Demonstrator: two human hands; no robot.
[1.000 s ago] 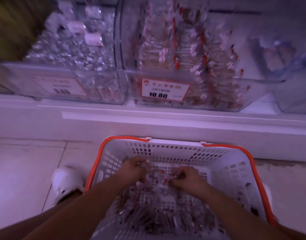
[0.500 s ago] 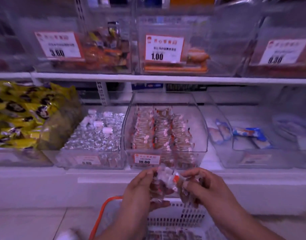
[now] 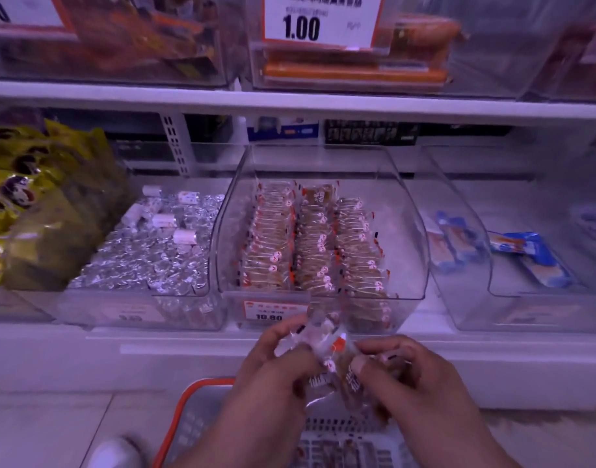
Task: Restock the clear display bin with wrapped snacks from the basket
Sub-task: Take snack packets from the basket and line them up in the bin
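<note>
Just below the front lip of the clear display bin [image 3: 323,295], a bunch of wrapped snacks [image 3: 327,359] is gripped by the curled fingers of the left hand [image 3: 276,363] and right hand [image 3: 411,376], above the basket [image 3: 202,396]. Three rows of snacks are seen inside the bin, with open room along its right side. A bin of foil sweets [image 3: 148,251] is set just beside it on the left.

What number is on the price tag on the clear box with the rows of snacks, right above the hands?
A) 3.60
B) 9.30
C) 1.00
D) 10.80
D: the orange-edged price tag on the front of the clear display bin, holding the rows of wrapped snacks, reads 10.80; the 1.00 tag is on the shelf above.
</note>
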